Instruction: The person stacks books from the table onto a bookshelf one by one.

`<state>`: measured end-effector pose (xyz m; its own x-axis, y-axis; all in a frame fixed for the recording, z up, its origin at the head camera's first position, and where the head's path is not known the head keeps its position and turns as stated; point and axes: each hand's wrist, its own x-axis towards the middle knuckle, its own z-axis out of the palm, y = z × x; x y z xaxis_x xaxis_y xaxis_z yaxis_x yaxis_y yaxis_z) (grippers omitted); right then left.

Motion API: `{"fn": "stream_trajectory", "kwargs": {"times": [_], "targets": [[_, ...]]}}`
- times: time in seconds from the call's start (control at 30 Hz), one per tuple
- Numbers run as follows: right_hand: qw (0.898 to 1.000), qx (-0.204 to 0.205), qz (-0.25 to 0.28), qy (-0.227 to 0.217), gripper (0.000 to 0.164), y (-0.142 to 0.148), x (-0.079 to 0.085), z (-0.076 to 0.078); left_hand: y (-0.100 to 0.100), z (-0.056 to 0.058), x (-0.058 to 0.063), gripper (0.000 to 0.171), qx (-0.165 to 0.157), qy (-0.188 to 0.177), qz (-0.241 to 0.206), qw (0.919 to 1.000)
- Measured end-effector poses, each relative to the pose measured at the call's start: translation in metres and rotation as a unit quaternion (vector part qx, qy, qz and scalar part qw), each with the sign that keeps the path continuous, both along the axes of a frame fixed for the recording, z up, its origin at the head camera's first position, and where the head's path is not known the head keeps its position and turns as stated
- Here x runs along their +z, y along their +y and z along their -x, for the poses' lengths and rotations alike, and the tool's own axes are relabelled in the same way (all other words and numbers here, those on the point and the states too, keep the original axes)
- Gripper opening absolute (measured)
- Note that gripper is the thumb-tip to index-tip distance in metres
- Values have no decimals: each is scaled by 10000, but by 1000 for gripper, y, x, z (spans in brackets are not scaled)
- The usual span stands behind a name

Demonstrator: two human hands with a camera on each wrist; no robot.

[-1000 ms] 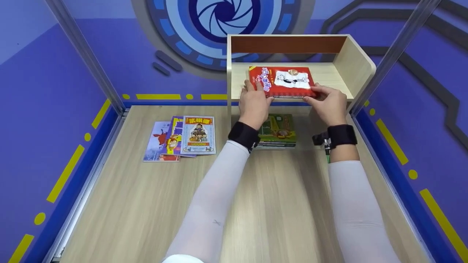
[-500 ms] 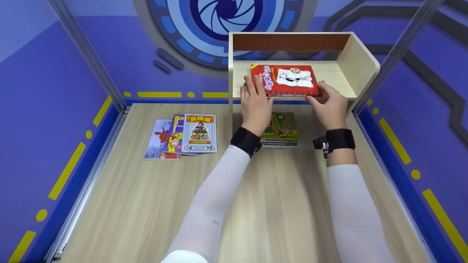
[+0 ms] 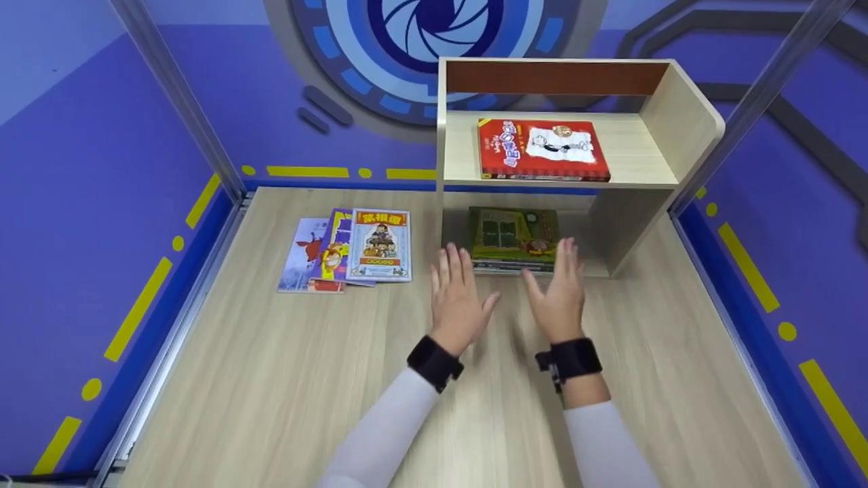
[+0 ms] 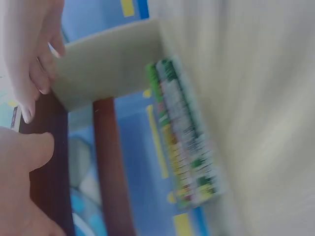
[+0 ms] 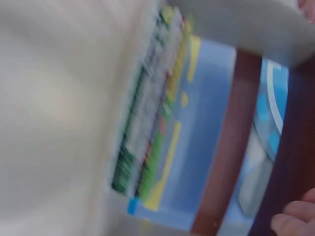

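Both hands hover over the table in front of the shelf, apart from each other and holding nothing. The left hand (image 3: 458,298) has its fingers extended and its thumb spread, just left of the lower stack of books (image 3: 512,234). That stack has a green top cover and lies flat in the lower compartment. To its front right is the right hand (image 3: 559,295), also with straight fingers. A red book (image 3: 542,150) lies flat above, on the upper board, untouched. Blurred spines of the lower stack (image 4: 184,137) show in both wrist views.
The two-tier wooden shelf (image 3: 634,142) stands at the back right of the table (image 3: 271,379). Left of it, several thin books overlap: a blue-bordered comic (image 3: 381,245), a purple book (image 3: 332,257) and a pale one (image 3: 302,254). Purple panels (image 3: 753,285) enclose the sides and back.
Both hands have let go of the red book and drawn back and down toward the person. The red book stays on the upper board. The head view has shifted slightly.
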<state>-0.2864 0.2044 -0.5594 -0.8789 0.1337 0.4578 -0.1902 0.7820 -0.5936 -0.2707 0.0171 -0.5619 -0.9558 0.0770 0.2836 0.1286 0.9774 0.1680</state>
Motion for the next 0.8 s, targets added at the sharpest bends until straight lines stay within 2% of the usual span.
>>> {"fn": "stream_trajectory", "kwargs": {"times": [0.2,0.3,0.4,0.53,0.6,0.8], "targets": [[9911,212,-51,-1310,88,-25,-25,-29,-24,-38,-35,104,255,-643,-164,9975],[9838,402,-102,-1746,88,-42,-37,-42,-37,-54,-45,103,561,-969,-295,9933],[9786,690,-186,-1928,87,-57,-48,-55,-47,-65,-51,100,783,-1039,-504,9902],[9761,944,-342,-1927,86,-73,-59,-67,-55,-72,-53,96,873,-863,-685,9901],[9751,986,-372,-1951,86,-78,-61,-71,-58,-73,-54,96,915,-808,-621,9906],[9746,1028,-308,-1967,85,-84,-61,-73,-61,-71,-56,97,983,-802,-509,9906]]}}
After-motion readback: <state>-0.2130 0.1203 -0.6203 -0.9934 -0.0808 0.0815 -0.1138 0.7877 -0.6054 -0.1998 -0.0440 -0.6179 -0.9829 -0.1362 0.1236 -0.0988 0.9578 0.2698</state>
